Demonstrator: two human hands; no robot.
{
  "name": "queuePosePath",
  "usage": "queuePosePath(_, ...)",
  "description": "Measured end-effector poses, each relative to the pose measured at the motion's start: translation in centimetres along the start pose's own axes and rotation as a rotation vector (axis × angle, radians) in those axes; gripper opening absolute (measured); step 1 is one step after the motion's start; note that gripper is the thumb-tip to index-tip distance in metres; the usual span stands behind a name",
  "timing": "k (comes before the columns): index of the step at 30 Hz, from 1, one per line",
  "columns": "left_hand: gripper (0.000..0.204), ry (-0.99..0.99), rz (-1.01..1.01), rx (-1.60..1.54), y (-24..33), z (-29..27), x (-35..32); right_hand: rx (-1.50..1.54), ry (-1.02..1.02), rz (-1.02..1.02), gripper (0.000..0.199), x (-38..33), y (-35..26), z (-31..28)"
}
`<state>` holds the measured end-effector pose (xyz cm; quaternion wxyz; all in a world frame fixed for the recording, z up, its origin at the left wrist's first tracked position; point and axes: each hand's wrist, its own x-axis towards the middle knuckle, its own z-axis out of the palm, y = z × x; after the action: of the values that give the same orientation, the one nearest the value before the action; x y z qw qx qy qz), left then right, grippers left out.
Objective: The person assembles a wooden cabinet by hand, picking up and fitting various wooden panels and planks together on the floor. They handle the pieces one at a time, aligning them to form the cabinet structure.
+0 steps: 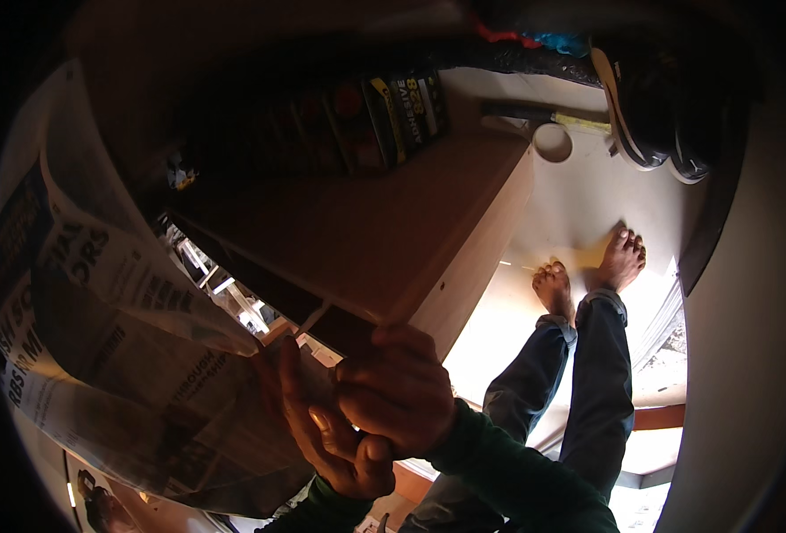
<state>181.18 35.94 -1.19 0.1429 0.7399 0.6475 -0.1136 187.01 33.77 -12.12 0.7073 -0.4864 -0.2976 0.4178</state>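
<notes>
My right hand (397,391), in a dark green sleeve, is closed in a fist at the near corner of a brown wooden cabinet (357,240). Whatever its fingers may hold is hidden. Just left of it and lower, my left hand (313,435) has its fingers stretched upward and its thumb bent toward the right hand. Those fingers are beside the edge of a large newspaper sheet (144,355), which spreads across the left side in shadow. A thin pale strip (314,318) shows at the cabinet edge above the hands.
Dark tins or boxes with yellow labels (402,115) stand behind the cabinet top. On the pale floor are a round white cup (552,142), a dark-handled tool (522,112) and dark shoes (651,107). Two bare feet (622,258) below jeans stand right of the cabinet.
</notes>
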Motion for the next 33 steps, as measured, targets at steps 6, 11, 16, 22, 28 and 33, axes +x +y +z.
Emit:
queuePosePath(6, 0.111, -0.022, -0.033, 0.007, 0.2, 0.1, 0.1, -0.045, 0.079, -0.005, 0.014, -0.3, 0.3, 0.6)
queuePosePath(11, 0.105, 0.001, -0.02, -0.072, 0.3, 0.3, 0.2, -0.079, 0.067, -0.007, 0.019, -0.2, 0.4, 0.5)
queuePosePath(16, 0.098, -0.018, 0.019, -0.154, -0.8, -0.2, -2.1, -0.169, 0.015, -0.029, 0.027, -0.7, 0.8, 0.3)
queuePosePath(22, 0.078, 0.032, 0.224, -0.1, -2.1, -1.4, -7.1, -0.373, 0.145, 0.049, 0.043, -0.4, 1.2, -0.1)
queuePosePath(28, 0.067, -0.093, 0.242, -0.187, -2.0, -0.8, -13.7, -0.272, 0.529, 0.272, 0.046, -5.5, 1.5, -10.5)
queuePosePath(33, 0.068, -0.17, 0.257, -0.19, -3.8, 1.7, -19.1, -0.463, 0.466, 0.486, 0.045, -16.2, -0.3, -13.9)
